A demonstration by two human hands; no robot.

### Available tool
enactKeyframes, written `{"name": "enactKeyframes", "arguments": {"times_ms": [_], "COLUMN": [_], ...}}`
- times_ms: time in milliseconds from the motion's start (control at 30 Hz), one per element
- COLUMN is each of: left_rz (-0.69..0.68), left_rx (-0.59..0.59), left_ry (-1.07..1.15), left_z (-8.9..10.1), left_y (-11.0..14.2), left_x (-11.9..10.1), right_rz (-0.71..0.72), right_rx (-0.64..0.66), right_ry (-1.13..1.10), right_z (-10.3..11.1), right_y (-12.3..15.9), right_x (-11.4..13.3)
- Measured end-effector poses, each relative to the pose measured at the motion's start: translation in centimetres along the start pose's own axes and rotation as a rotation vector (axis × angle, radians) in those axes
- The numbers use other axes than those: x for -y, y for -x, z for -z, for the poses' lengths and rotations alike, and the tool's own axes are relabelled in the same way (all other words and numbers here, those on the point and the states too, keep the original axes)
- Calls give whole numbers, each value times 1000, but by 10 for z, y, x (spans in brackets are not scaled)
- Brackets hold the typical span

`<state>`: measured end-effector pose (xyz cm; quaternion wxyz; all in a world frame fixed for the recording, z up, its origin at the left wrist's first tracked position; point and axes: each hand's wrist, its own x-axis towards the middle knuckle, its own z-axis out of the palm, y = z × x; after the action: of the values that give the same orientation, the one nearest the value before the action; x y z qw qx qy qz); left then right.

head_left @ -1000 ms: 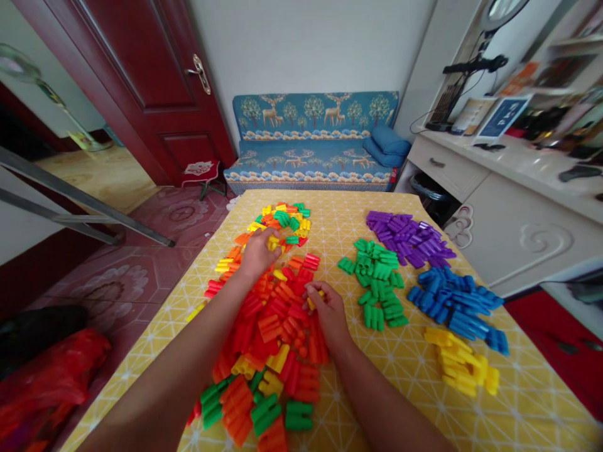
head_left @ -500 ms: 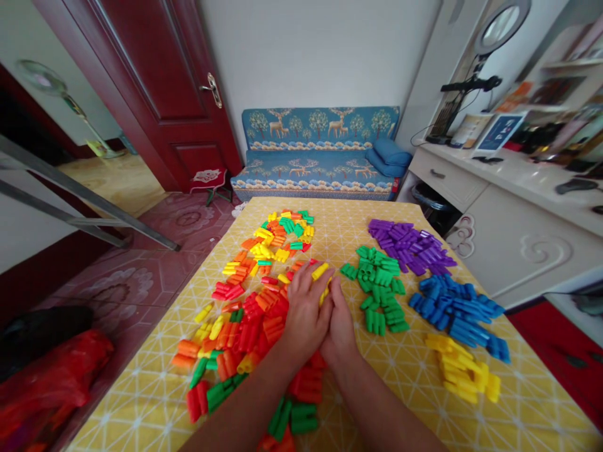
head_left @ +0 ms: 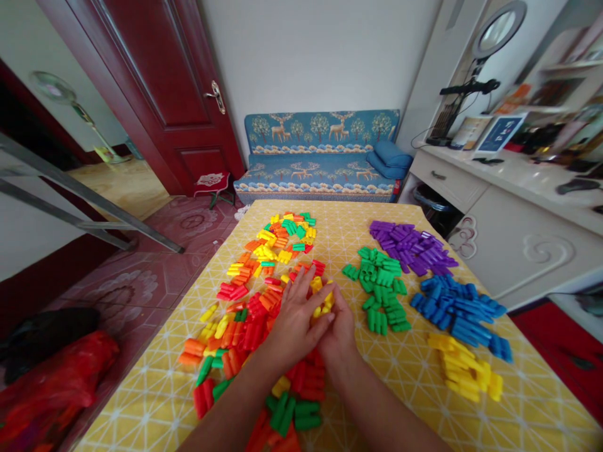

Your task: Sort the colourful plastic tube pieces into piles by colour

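Note:
Above the mixed pile, my right hand (head_left: 340,321) is cupped around several yellow plastic building blocks (head_left: 322,300), its thumb side up. My left hand (head_left: 298,319) lies against it with fingers stretched and spread. Its index finger and thumb reach across to the yellow blocks and touch the right hand. Beneath and left of it spreads the mixed pile of red blocks (head_left: 254,333), orange blocks (head_left: 193,350) and green blocks (head_left: 307,415), with some yellow among them. The palms and part of the yellow blocks are hidden.
Right of my hands are sorted heaps: green blocks (head_left: 379,282), purple blocks (head_left: 414,248), blue blocks (head_left: 459,311) and yellow blocks (head_left: 464,367). All lie on a yellow patterned tablecloth (head_left: 164,389). A blue sofa (head_left: 320,163) stands beyond the table; a white cabinet (head_left: 522,232) stands right.
My left fingers have spread and shifted slightly left, uncovering more of the yellow blocks against my right hand. The head view has shifted slightly.

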<state>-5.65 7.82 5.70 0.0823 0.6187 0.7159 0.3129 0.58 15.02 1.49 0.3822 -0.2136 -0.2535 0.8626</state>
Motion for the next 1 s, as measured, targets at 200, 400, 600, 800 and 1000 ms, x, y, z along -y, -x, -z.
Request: {"name": "enactKeyframes", "arguments": {"times_ms": [200, 400, 600, 800, 1000], "left_rz": [-22, 102, 131, 127, 141], "left_rx": [11, -162, -220, -260, -259], "left_ry": [41, 36, 44, 53, 31], "left_z": [15, 11, 5, 2, 2], "left_y": [6, 15, 17, 18, 19], "left_x": [13, 61, 79, 87, 88], "right_rz": [-106, 37, 698, 937, 952], "right_rx": [-174, -246, -105, 14, 11], "right_ry": [-162, 409, 1689, 2202, 2265], "right_z": [-2, 39, 127, 161, 170], "right_y": [2, 41, 88, 111, 104], "right_x": [25, 60, 110, 129, 130]}}
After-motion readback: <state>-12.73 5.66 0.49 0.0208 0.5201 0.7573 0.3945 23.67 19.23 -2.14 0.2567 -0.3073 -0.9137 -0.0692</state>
